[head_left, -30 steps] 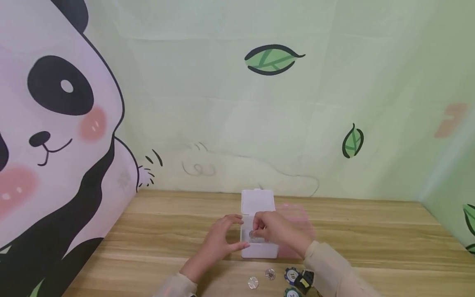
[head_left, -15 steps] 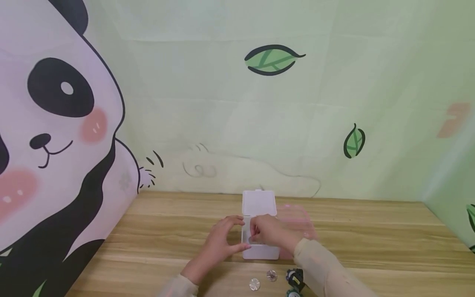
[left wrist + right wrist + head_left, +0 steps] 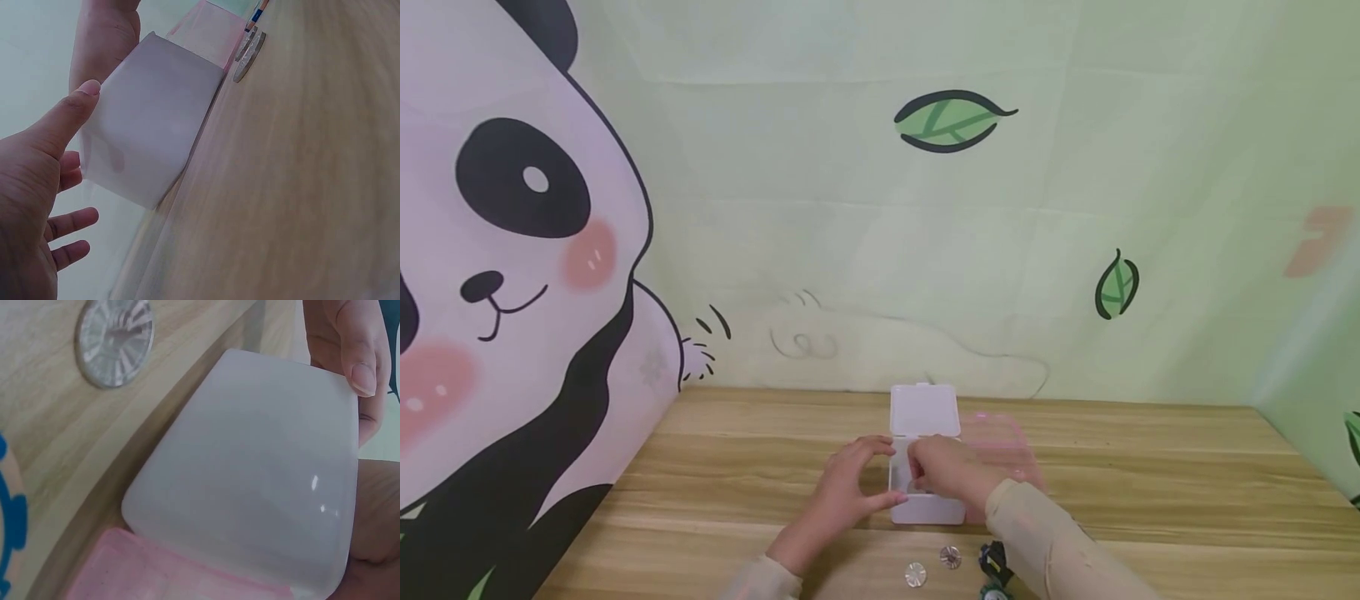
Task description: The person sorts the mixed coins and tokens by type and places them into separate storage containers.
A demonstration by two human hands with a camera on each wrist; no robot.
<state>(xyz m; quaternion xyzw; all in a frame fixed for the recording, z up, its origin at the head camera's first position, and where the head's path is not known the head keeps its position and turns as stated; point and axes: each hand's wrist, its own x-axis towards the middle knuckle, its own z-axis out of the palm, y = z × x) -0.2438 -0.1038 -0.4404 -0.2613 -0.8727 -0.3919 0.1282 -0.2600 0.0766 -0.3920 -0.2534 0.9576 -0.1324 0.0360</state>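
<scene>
A white plastic box (image 3: 927, 510) stands on the wooden table, its lid (image 3: 925, 409) raised at the back. My left hand (image 3: 848, 483) holds its left side, thumb on the near rim and forefinger at the far corner; the left wrist view shows the other fingers spread beside the box (image 3: 150, 112). My right hand (image 3: 951, 468) reaches down inside with bent fingers. Its fingertips are mostly hidden, so whether it pinches anything cannot be seen. Two shiny silver coin-like discs, one nearer me (image 3: 915, 575) and one farther right (image 3: 951, 557), lie in front of the box.
Touching the box's right side is a translucent pink case (image 3: 1000, 442). A black object (image 3: 994, 562) and a green poker chip (image 3: 996, 593) lie by my right sleeve. A blue-edged chip (image 3: 14, 519) shows in the right wrist view. Behind the table rises a panda-printed cloth (image 3: 820, 208).
My right hand has gone lower into the white box; the silver disc seen at its fingertips a second ago is hidden. The right sleeve now covers the blue chip. The left hand stays put.
</scene>
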